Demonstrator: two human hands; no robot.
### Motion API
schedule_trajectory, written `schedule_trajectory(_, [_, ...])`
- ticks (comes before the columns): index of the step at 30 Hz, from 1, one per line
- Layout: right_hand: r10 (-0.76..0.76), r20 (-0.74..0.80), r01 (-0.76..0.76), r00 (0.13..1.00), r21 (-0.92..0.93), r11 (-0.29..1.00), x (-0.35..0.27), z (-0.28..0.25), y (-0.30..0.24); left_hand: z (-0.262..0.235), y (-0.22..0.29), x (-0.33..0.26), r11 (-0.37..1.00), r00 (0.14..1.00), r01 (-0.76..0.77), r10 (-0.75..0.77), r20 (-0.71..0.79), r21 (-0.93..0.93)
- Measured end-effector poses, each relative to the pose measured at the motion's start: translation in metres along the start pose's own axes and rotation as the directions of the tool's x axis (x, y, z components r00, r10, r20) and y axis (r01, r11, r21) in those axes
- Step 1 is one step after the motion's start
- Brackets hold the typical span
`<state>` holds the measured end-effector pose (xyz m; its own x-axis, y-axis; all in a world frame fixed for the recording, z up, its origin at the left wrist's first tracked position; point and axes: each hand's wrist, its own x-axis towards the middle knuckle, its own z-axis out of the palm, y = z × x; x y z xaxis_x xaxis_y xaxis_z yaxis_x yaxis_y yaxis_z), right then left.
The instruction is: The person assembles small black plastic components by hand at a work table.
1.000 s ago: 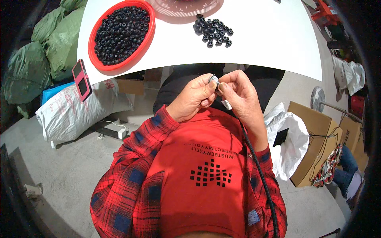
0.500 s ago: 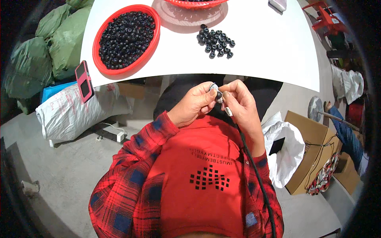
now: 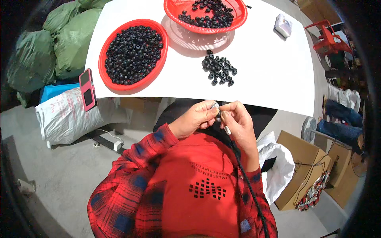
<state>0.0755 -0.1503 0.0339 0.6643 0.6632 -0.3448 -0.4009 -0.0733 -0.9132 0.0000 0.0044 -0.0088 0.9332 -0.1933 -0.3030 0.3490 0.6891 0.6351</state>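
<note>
My hands meet just in front of the white table [image 3: 270, 71]'s near edge. My left hand [image 3: 197, 118] is closed, thumb and fingers pinching a small pale grey and dark piece [image 3: 215, 106] too small to name. My right hand [image 3: 239, 122] is closed too, its fingertips at the same piece. Below its fingers pokes a white plug-like end [image 3: 227, 130], joined to a black cable [image 3: 248, 180] that runs down over my right side. Whether the fingers grip this end or it only lies against them is hidden. Beyond my hands, small black ring-shaped parts [image 3: 219, 70] lie loose on the table.
A red bowl [image 3: 165, 49] full of black parts stands at the left, and a red basket [image 3: 166, 12] with more stands behind. A wrapped white packet [image 3: 283, 26] lies far right. A pink phone case [image 3: 94, 104] is at the table's left edge. Sacks and cardboard boxes [image 3: 305, 170] flank me.
The view has shifted, so the table and bowls sit lower and more of the basket shows. My hands stay together at the small piece, with a slight change in the fingers.
</note>
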Motion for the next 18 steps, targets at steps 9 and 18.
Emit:
schedule_trajectory(9, [0.115,-0.001,-0.115,0.993,-0.022,0.993,0.019,-0.005,-0.017,-0.009,0.021,0.004,0.984,0.996,0.091,-0.092,0.006,-0.155])
schedule_trajectory(18, [0.056,-0.168,-0.066,0.984,-0.052,0.996,0.040,-0.035,-0.025,-0.021,0.052,0.007,0.955,0.996,0.067,-0.048,0.074,-0.287])
